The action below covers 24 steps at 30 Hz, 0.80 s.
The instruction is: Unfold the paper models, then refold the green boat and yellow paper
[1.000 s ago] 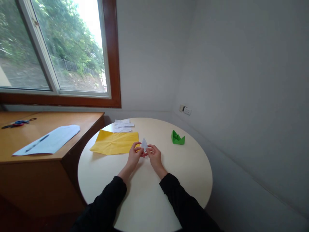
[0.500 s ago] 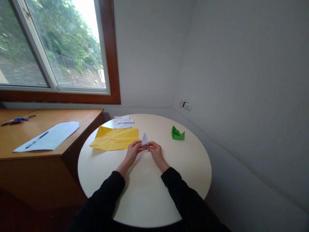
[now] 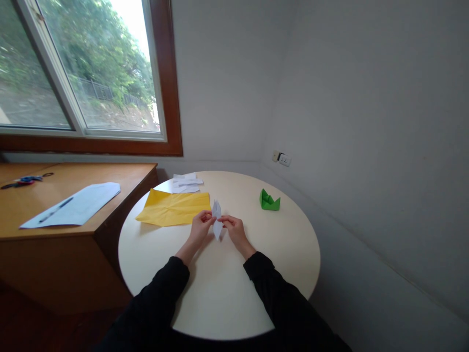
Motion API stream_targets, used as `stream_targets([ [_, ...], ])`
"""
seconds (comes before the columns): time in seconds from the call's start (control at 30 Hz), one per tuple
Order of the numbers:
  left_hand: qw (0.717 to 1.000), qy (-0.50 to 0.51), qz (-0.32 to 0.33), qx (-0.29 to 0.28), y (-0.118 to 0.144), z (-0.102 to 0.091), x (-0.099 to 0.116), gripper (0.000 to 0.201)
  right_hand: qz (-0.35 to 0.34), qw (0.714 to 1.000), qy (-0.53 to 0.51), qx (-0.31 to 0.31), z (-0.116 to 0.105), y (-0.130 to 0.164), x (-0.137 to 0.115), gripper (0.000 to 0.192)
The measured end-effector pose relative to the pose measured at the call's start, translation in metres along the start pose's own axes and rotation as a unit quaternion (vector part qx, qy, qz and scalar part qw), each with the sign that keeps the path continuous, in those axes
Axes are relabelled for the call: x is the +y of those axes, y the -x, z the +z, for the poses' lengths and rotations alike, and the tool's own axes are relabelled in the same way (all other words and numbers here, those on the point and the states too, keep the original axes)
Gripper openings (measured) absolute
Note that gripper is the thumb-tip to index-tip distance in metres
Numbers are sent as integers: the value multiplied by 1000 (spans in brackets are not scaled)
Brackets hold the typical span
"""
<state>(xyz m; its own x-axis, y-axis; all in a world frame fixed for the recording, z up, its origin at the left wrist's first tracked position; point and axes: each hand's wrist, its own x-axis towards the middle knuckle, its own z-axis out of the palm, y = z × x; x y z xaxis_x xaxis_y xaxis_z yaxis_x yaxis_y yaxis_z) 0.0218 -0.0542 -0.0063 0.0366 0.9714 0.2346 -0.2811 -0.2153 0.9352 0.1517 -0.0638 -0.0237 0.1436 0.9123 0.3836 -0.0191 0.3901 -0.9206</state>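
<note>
A round, cream-white table fills the lower middle of the view, its smooth top catching a soft shadow beside the left forearm. Above its middle, the left hand and right hand meet at a small folded white paper, narrow and pointed at top and bottom. The fingers of both hands are closed on it, pinching its sides near mid-height, and black sleeves cover the forearms. A creased yellow paper sheet lies on the left part of the table, close to the left hand, with white paper pieces just behind it, overlapping near the far edge. A green folded-paper boat stands well apart on the right side. To the left is a brown wooden desk bearing a white paper sheet with a dark pen across it; farther back sits a dark, blue and red object, too small to make out. Above the desk, a sliding window in a reddish-brown wooden frame shows trees and a fence. Plain grey-white walls meet in a corner behind the table, with a wall socket low on the right one.
</note>
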Motion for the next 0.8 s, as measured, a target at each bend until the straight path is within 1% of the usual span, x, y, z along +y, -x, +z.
stream_targets([
  [0.13, 1000, 1, 7, -10, 1, 0, 1, 34, -7, 1000, -11, 5, 1, 1, -1, 8],
  [0.23, 1000, 9, 10, -23, 1, 2, 0, 39, -13, 1000, -24, 10, 2, 1, -1, 20],
  [0.33, 999, 13, 10, -37, 1, 2, -1, 41, -14, 999, -30, 6, 2, 0, -1, 30],
  [0.43, 999, 7, 8, -46, -1, 2, -3, 38, -17, 999, -29, 2, 1, -1, 1, 32],
  [0.67, 998, -38, 21, -47, -4, -1, -9, 24, -22, 1000, -18, 5, -1, -5, 10, 24],
  [0.8, 996, -67, 37, -43, -7, -3, -13, 22, -18, 1000, -9, -10, -2, -6, 14, 23],
])
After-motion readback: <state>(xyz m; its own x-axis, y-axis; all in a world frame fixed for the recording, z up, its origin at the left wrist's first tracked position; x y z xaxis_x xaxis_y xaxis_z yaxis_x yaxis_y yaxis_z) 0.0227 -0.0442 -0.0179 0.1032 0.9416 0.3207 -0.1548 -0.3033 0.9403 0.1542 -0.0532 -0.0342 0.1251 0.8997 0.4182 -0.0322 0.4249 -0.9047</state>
